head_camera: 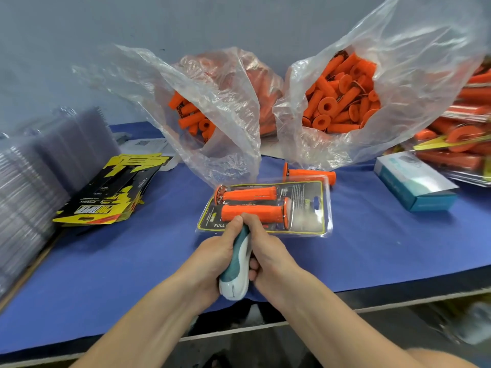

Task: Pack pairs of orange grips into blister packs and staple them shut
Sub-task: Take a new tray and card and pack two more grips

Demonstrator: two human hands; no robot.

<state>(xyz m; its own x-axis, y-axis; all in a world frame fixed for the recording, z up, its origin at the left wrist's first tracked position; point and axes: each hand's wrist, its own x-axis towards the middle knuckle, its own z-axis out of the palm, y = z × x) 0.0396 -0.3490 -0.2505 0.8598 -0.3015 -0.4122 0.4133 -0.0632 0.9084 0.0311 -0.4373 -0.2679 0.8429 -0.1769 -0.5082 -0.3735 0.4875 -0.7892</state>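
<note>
My left grip [212, 257] and right grip [269, 257] are both curled tight round the teal-and-white stapler [236, 269]. Its nose sits at the near edge of the blister pack [320, 208] on the blue worktop [106, 274]. The pack holds two orange grips [252, 212], side by side. Behind it, two open plastic bags [398, 75] are full of loose ones.

I read "FULL" in white on the blister pack [316, 208] insert, right at my left hand [210, 258] thumb tip. Yellow-black cards [106, 200], well left of that hand: upside-down logo, looks like "PRO TAPER". Teal box [414, 181], right of my right hand [268, 256]: print too blurred.
</note>
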